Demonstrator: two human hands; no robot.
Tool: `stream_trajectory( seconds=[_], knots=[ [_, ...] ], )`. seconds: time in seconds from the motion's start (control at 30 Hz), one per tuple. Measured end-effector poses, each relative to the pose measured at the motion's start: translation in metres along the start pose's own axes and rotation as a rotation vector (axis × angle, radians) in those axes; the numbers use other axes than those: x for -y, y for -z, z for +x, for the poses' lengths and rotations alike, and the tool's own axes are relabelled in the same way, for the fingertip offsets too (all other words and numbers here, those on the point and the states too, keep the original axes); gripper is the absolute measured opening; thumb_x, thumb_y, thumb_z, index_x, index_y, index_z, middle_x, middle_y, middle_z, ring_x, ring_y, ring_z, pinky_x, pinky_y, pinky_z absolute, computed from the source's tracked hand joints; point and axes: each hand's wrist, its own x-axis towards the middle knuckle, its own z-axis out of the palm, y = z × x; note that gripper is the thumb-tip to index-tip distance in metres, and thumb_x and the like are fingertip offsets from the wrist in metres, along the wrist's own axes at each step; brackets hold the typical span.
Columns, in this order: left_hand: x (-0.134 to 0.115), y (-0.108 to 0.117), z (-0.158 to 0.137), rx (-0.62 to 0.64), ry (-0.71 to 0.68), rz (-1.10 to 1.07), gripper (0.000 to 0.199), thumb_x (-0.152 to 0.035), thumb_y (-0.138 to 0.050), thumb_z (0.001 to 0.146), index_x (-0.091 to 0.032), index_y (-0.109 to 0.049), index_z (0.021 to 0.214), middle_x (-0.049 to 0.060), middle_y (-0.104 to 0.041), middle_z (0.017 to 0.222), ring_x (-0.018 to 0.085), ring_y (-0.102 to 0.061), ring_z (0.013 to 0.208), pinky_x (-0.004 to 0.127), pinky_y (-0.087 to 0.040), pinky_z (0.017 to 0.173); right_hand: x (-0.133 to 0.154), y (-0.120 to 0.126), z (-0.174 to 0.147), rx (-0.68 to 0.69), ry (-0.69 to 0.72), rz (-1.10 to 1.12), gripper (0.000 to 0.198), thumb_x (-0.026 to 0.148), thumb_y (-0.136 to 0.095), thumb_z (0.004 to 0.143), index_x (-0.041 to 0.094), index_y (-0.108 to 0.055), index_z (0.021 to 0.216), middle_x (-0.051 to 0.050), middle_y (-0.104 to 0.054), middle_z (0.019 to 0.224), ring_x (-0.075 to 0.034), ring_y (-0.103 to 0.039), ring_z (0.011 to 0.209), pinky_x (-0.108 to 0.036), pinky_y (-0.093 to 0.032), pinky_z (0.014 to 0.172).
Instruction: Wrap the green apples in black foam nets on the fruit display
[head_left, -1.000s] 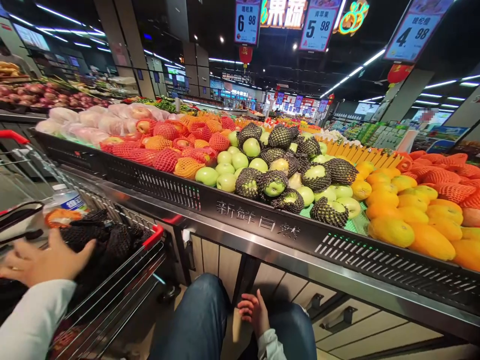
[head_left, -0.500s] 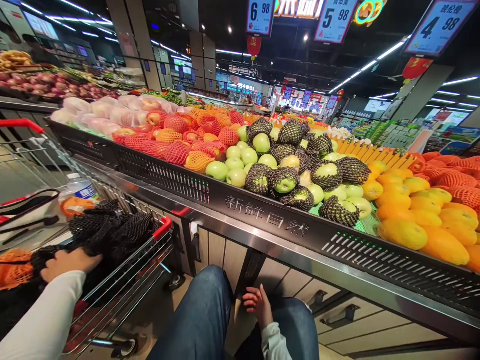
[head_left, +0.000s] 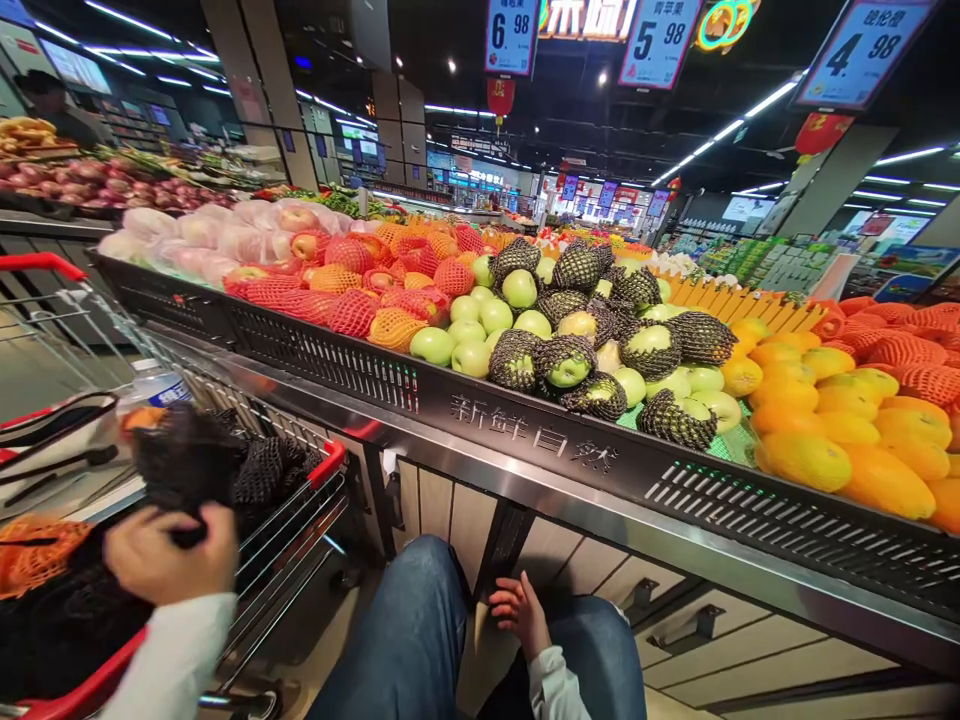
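My left hand (head_left: 172, 555) is closed around a black foam fruit net (head_left: 184, 455), smeared by motion, lifted above the shopping cart (head_left: 281, 530). More black foam nets (head_left: 274, 470) fill the cart behind it, and an orange foam net (head_left: 37, 555) lies at its left. My right hand (head_left: 520, 610) hangs near my right knee with its fingers apart and slightly curled, holding nothing. Ahead on the stand are green apples (head_left: 470, 357), some bare and some wrapped in black nets (head_left: 566, 362).
A black slatted rim (head_left: 525, 430) edges the fruit stand. Red-netted fruit (head_left: 352, 312) lies left of the apples and oranges (head_left: 802, 465) lie right. A capped bottle (head_left: 154, 385) and a white bag (head_left: 60, 440) are in the cart. Price signs (head_left: 660, 40) hang overhead.
My left hand has moved right and come up from the nets in the cart with a black foam net in it. The right hand stays by my knee. The view has shifted slightly.
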Motion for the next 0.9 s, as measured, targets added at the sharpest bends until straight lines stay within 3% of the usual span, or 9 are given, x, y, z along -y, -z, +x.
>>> stream_trajectory(
  seconds=[0.07,0.1,0.13,0.23,0.3,0.37,0.53,0.73,0.9],
  knots=[
    [-0.041,0.009,-0.077,0.262,-0.09,-0.072,0.027,-0.039,-0.058,0.065,-0.026,-0.036,0.058,0.006,-0.051,0.074,0.03,-0.056,0.091,0.055,-0.047,0.088,-0.001,0.0,-0.001,-0.005,-0.003,-0.011,0.077,0.081,-0.067,0.06,0.013,-0.069,0.096,-0.006,-0.073,0.076,-0.012,-0.065,0.06,-0.02,-0.043,0.049],
    [-0.066,0.015,-0.122,0.578,-0.175,-0.108,0.023,-0.036,-0.055,0.07,-0.026,-0.039,0.057,0.008,-0.054,0.073,0.031,-0.057,0.092,0.055,-0.047,0.089,-0.002,-0.002,-0.002,-0.004,-0.001,-0.018,0.077,0.081,-0.066,0.06,0.013,-0.069,0.098,-0.006,-0.073,0.078,-0.013,-0.066,0.062,-0.021,-0.043,0.05],
    [-0.091,0.022,-0.167,0.983,-0.301,-0.151,0.015,-0.03,-0.052,0.075,-0.026,-0.046,0.062,0.011,-0.061,0.081,0.032,-0.058,0.101,0.055,-0.045,0.096,-0.003,-0.003,-0.003,-0.002,0.007,-0.029,0.079,0.082,-0.064,0.061,0.014,-0.069,0.1,-0.007,-0.073,0.08,-0.015,-0.066,0.064,-0.022,-0.044,0.051],
    [-0.152,0.041,-0.276,1.413,-0.503,-0.316,0.016,-0.022,-0.068,0.054,-0.028,-0.055,0.062,0.005,-0.071,0.083,0.027,-0.065,0.088,0.04,-0.056,0.079,-0.006,-0.01,-0.008,-0.015,0.06,-0.093,0.078,0.085,-0.059,0.063,0.017,-0.07,0.098,-0.007,-0.072,0.082,-0.017,-0.065,0.068,-0.027,-0.047,0.057],
    [-0.169,0.046,-0.314,1.751,-0.689,-0.384,0.016,-0.02,-0.065,0.056,-0.027,-0.059,0.069,0.005,-0.074,0.093,0.029,-0.067,0.095,0.042,-0.054,0.084,-0.009,-0.013,-0.011,-0.045,0.106,-0.169,0.068,0.08,-0.068,0.058,0.018,-0.07,0.086,-0.004,-0.069,0.074,-0.016,-0.06,0.062,-0.028,-0.044,0.059],
    [-0.169,0.046,-0.326,1.94,-0.772,-0.371,0.008,-0.02,-0.06,0.065,-0.025,-0.058,0.07,0.007,-0.075,0.096,0.031,-0.067,0.1,0.044,-0.052,0.089,-0.01,-0.014,-0.013,-0.081,0.149,-0.257,0.058,0.071,-0.079,0.051,0.017,-0.067,0.069,0.001,-0.059,0.06,-0.012,-0.049,0.054,-0.026,-0.038,0.056],
    [-0.155,0.037,-0.318,1.925,-0.668,-0.252,0.002,-0.021,-0.056,0.071,-0.023,-0.055,0.071,0.006,-0.073,0.091,0.03,-0.068,0.095,0.039,-0.05,0.082,-0.009,-0.013,-0.013,-0.166,0.271,-0.401,0.06,0.072,-0.078,0.049,0.017,-0.054,0.046,0.005,-0.041,0.047,-0.008,-0.034,0.052,-0.026,-0.028,0.054],
    [-0.154,0.029,-0.317,1.856,-0.462,-0.087,0.028,-0.016,-0.056,0.074,-0.023,-0.054,0.101,0.004,-0.072,0.096,0.024,-0.069,0.092,0.032,-0.049,0.079,-0.005,-0.002,-0.005,-0.507,0.452,-0.386,0.065,0.085,-0.064,0.053,0.021,-0.053,0.052,0.002,-0.049,0.055,-0.013,-0.04,0.061,-0.029,-0.038,0.061],
    [-0.149,0.024,-0.31,1.797,-0.341,-0.173,0.05,-0.002,-0.05,0.071,-0.025,-0.055,0.116,0.004,-0.061,0.132,0.018,-0.058,0.122,0.026,-0.044,0.098,-0.009,0.007,-0.003,-0.59,0.505,-0.423,0.062,0.081,-0.064,0.06,0.02,-0.063,0.06,-0.003,-0.063,0.064,-0.017,-0.05,0.067,-0.031,-0.045,0.07]
  ],
)
